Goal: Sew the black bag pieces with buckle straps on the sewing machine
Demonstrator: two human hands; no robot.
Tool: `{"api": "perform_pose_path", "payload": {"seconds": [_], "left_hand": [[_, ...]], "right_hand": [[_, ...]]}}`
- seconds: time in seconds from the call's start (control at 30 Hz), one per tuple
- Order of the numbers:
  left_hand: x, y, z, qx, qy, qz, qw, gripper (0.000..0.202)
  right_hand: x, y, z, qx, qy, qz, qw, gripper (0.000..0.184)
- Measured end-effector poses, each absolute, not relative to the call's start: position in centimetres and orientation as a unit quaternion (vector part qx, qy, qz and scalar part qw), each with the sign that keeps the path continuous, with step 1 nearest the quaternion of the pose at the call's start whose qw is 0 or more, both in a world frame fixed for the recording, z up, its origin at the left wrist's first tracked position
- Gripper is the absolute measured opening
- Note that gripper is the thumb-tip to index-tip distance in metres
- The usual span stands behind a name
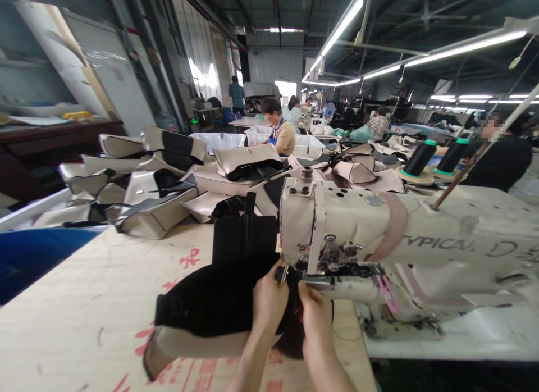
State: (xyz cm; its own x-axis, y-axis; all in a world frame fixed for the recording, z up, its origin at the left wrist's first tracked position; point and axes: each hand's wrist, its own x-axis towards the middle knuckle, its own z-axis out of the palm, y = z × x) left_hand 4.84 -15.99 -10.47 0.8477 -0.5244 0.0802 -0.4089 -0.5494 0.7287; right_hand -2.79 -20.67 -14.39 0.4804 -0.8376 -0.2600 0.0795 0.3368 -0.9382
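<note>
A black and beige bag (206, 299) lies on its side on the wooden table, partly under the head of the sewing machine (298, 223). My left hand (272, 299) is closed on the bag's black edge just left of the needle area. A small shiny metal piece (284, 273) shows by its thumb; I cannot make out what it is. My right hand (315, 313) pinches the bag's edge close beside the machine's cylinder arm (341, 288). The needle and the stitching spot are hidden. Behind the hands, a black flap with a strap (227, 237) stands up from the bag.
Many beige and black bags (155, 212) are piled behind the wooden table (84, 319). Two black thread spools (419, 159) stand behind the machine. A blue bin (37, 257) is at the left. Co-workers sit farther back, one in a blue apron (275, 136).
</note>
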Motion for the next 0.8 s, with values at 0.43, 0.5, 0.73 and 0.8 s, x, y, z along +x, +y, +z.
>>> {"api": "perform_pose_path", "payload": {"seconds": [0.43, 0.5, 0.73, 0.8], "left_hand": [[5.8, -16.2, -11.3, 0.864, -0.274, -0.086, 0.413, 0.025], [5.8, -16.2, -11.1, 0.866, -0.278, -0.082, 0.407, 0.026], [5.4, -15.9, -10.4, 0.873, -0.295, -0.076, 0.382, 0.035], [5.4, -15.8, -10.7, 0.866, -0.3, -0.076, 0.392, 0.035]], "right_hand": [[-26.9, -35.8, -11.3, -0.775, 0.376, -0.485, -0.151, 0.043], [-29.3, -37.3, -13.1, -0.81, 0.33, -0.452, -0.174, 0.046], [-29.5, -35.3, -19.3, -0.84, 0.312, -0.42, -0.145, 0.049], [-29.4, -35.2, -19.2, -0.835, 0.321, -0.423, -0.143, 0.049]]}}
